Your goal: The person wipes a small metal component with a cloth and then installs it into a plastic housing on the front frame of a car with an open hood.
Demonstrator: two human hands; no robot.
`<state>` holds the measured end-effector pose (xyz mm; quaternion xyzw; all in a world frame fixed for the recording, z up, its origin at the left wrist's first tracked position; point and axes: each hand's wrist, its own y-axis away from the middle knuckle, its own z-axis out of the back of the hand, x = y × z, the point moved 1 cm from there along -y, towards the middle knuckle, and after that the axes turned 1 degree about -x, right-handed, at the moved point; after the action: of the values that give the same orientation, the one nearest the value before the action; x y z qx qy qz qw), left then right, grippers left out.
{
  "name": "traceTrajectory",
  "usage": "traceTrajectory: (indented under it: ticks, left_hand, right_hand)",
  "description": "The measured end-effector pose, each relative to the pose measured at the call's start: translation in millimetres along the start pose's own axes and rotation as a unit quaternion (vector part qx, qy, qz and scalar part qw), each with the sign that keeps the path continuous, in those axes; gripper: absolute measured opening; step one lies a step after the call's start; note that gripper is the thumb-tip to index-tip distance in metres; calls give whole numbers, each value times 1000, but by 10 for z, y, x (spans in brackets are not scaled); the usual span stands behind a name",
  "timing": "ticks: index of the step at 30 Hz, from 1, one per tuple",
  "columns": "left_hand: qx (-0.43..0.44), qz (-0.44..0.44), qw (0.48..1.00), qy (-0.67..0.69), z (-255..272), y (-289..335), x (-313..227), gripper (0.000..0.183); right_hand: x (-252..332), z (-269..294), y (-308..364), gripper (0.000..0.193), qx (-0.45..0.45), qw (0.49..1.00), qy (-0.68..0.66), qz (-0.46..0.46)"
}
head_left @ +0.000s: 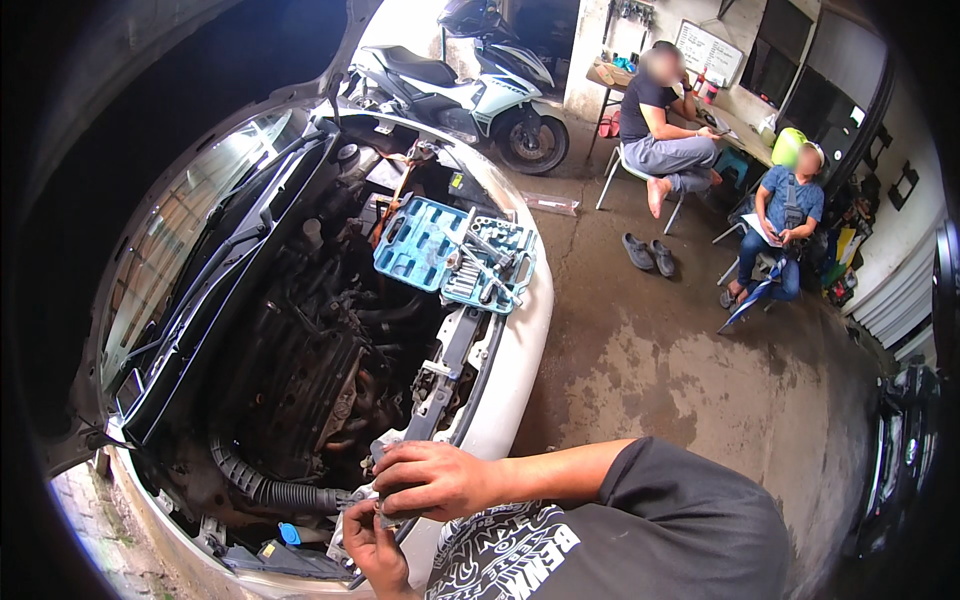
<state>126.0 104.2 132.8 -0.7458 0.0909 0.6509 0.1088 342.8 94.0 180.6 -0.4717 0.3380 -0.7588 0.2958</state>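
Observation:
Over the front edge of a car's engine bay (290,390), my two hands meet, fingertips close together. My right hand (435,478) reaches in from the right, its fingers curled down. Just below it, my left hand (372,548) is closed, with thumb and fingers pinched. A small shiny piece (388,518) shows between them; my fingers hide most of it, so its kind is unclear. A black corrugated hose (290,494) ends beside my hands. Farther off, an open blue socket set case (412,240) lies across the car's front, with sockets (465,280) and ratchet tools in it.
The raised hood (180,90) arches over the bay at left. A blue cap (290,534) sits near the bay's lower edge. Beyond the car stands a white motorcycle (490,95). Two people sit by a table (745,140) at the far right; grey shoes (648,254) lie on the floor.

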Motion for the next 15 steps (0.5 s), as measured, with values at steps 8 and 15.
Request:
traceTrajectory:
  ticks: [8,15]
  left_hand:
    - [7,6,1000,-7,-37,-5,-72,20]
    - [-5,15,999,27,3,27,3,22]
  right_hand:
    - [21,-14,-20,37,-7,1000,-16,2]
    - [30,-39,-44,37,5,999,-36,-15]
